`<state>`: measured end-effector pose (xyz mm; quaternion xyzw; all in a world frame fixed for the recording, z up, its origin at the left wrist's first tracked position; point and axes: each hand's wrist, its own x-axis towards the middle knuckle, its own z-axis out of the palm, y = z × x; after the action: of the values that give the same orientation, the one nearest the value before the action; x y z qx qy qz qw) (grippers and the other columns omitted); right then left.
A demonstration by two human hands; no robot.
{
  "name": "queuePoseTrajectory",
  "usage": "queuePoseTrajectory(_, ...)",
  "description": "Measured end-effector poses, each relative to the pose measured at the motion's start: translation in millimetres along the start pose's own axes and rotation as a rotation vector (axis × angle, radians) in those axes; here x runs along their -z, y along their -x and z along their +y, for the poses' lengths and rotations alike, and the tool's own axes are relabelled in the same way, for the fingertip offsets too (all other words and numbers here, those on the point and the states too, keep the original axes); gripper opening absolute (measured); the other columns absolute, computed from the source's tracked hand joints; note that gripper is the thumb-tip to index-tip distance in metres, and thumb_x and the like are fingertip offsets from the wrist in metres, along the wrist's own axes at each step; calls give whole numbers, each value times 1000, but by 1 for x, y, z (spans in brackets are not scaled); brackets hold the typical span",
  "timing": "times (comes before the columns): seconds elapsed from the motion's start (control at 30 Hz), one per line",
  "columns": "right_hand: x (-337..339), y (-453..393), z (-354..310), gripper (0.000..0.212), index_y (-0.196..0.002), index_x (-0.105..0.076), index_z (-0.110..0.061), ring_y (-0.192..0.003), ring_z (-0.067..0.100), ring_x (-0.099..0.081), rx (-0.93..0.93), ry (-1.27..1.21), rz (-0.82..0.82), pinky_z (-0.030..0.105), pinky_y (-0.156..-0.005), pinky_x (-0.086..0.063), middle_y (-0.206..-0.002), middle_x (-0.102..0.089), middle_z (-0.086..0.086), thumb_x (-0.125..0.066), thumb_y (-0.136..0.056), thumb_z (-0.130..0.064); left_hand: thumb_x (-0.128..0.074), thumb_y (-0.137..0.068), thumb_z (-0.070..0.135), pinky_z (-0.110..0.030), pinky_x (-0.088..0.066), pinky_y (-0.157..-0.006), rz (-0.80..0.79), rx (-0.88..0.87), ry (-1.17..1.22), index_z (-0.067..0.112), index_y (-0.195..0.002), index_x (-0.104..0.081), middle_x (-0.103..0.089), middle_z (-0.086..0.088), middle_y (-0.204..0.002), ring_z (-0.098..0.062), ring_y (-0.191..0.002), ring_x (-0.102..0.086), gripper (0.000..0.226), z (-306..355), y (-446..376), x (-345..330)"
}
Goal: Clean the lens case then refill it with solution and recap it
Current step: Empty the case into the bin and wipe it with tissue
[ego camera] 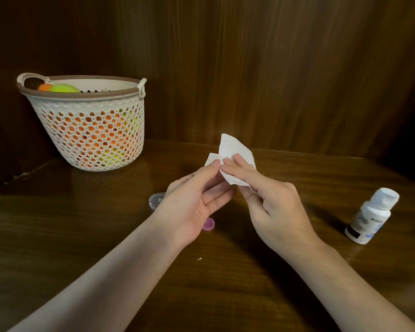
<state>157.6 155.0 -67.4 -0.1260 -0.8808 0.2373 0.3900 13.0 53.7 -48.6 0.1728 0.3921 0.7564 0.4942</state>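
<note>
While the wooden table (106, 236) carries a perforated basket (91, 130) of balls at its far left corner, a white solution bottle (371, 215) stands near the right edge. Both hands, left hand (197, 200) and right hand (271, 207), grip a white tissue (233, 149) above the table's middle. A grey cap (155, 200) and a pink cap (209, 224) lie beside the left hand; the lens case itself cannot be made out.

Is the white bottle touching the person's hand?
Apart. The head view shows the white bottle standing alone on the table, with bare wood between it and the right hand, which pinches the white tissue with the left hand.
</note>
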Motion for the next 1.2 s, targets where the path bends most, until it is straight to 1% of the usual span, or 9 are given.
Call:
queuePoseTrajectory(0.13, -1, -1, 3, 61, -158, -49, -36, -154, -4, -31, -17, 63, 11, 34, -118, -45, -164, -47, -13, -58, -105, -5, -79, -82, 24, -37, -66, -81, -33, -1, -11, 14, -126, -72, -80, -10, -118, -25, -107, -79, 46, -4, 2, -4)
queuePoseTrajectory(0.27, -1, -2, 2, 61, -157, -49, -41, -153, -8, -30, -25, 41, -60, 34, -122, -41, -162, -46, -22, -56, -107, -6, -76, -94, 18, -41, -66, -87, 46, -66, -11, 14, -125, -73, -80, -9, -118, -24, -106, -79, 31, -2, -2, -2)
queuePoseTrajectory(0.4, 1, -1, -2, 59, -152, -51, -46, -131, 7, -62, -30, -9, 31, 25, -107, -54, -151, -59, -21, -56, -108, -7, -76, -92, 16, -40, -66, -86, -36, -99, -47, 16, -133, -67, -79, -11, -120, -27, -109, -78, 42, 0, 0, 0)
queuePoseTrajectory(0.5, 6, -4, 0, 54, -151, -56, -41, -121, -4, -65, -74, -18, 131, 18, -97, -57, -138, -65, -28, -57, -108, -7, -82, -78, 21, -35, -65, -84, -141, -146, -189, 23, -130, -64, -80, -7, -118, -26, -109, -78, 55, -3, 0, -2)
queuePoseTrajectory(0.7, 4, -4, -4, 57, -146, -54, -52, -130, -10, -56, -119, -18, 79, 14, -106, -49, -141, -61, -32, -56, -108, -10, -81, -77, 21, -29, -65, -80, -121, -234, -353, 25, -112, -75, -82, -2, -112, -22, -103, -80, 36, -4, 3, -3)
queuePoseTrajectory(0.83, 1, -2, -4, 60, -149, -53, -51, -123, -3, -63, -104, 11, 31, 14, -100, -53, -141, -66, -23, -57, -107, -9, -75, -91, 11, -29, -65, -81, -78, -244, -384, 21, -116, -77, -82, -2, -112, -21, -103, -80, 27, -2, 4, -2)
queuePoseTrajectory(0.97, 7, -4, -2, 56, -147, -58, -44, -122, -18, -56, -129, 14, 78, 3, -93, -49, -137, -61, -32, -56, -107, -5, -76, -94, 6, -30, -65, -80, -114, -196, -466, 28, -108, -75, -83, -3, -109, -22, -101, -81, 26, -8, 4, -6)
queuePoseTrajectory(1.13, 6, -4, -4, 53, -146, -60, -44, -125, -5, -61, -145, 31, 31, 21, -101, -56, -142, -63, -26, -56, -107, -8, -70, -97, 3, -30, -65, -79, -79, -111, -310, 20, -117, -69, -82, -8, -109, -24, -102, -80, 26, -3, 0, -3)
queuePoseTrajectory(1.2, 7, -5, -5, 52, -145, -61, -45, -127, -6, -60, -145, 8, 18, 16, -102, -54, -139, -64, -28, -55, -108, -8, -68, -99, 2, -33, -66, -81, -117, -70, -283, 21, -125, -65, -82, -9, -112, -26, -105, -80, 32, -3, 0, -3)
